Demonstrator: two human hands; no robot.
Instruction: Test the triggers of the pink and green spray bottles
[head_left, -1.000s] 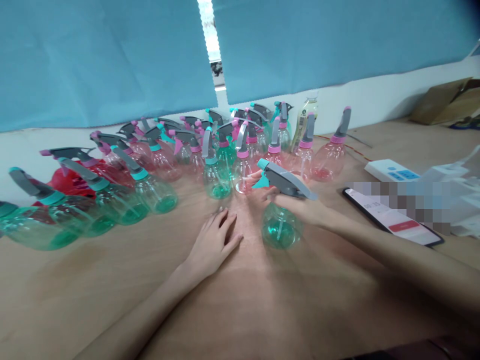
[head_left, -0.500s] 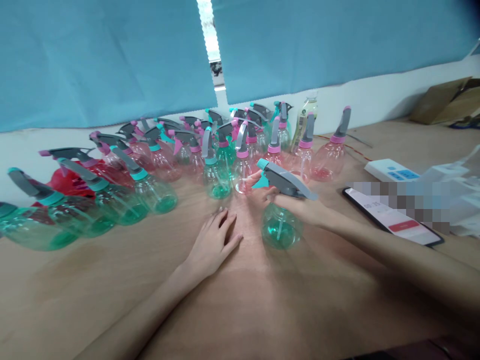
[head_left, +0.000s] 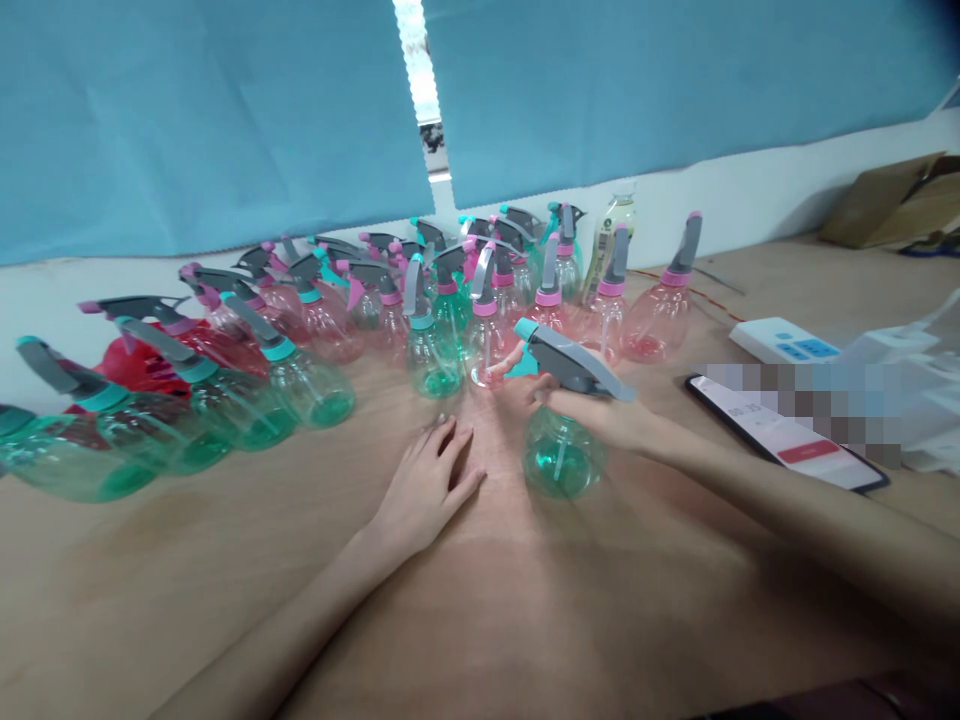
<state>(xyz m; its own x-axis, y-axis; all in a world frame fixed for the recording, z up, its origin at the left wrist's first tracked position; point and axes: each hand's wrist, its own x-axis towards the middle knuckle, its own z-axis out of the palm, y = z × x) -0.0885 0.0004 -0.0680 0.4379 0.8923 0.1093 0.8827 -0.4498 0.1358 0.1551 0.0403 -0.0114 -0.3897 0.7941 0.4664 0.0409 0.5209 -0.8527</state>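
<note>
My right hand (head_left: pixel 600 410) is closed around the neck of a green spray bottle (head_left: pixel 562 465) with a grey and turquoise trigger head. The bottle stands upright, its spout facing left, and the index finger reaches out past the trigger. Part of my grip is hidden behind the head. My left hand (head_left: pixel 427 480) lies flat on the table, fingers apart, holding nothing, to the left of that bottle. Close beyond the hands stand a clear pink-collared spray bottle (head_left: pixel 486 350) and a green spray bottle (head_left: pixel 437 365).
Several green and pink spray bottles stand in rows at the left and back, with a red plastic bag (head_left: pixel 142 358) among them. A labelled drink bottle (head_left: pixel 611 240) stands behind. At right are a phone (head_left: pixel 787 430), a white power strip (head_left: pixel 780 342) and a cardboard box (head_left: pixel 885 200).
The right index finger has shifted slightly down and outward by the trigger. The left hand and the bottles look unmoved.
</note>
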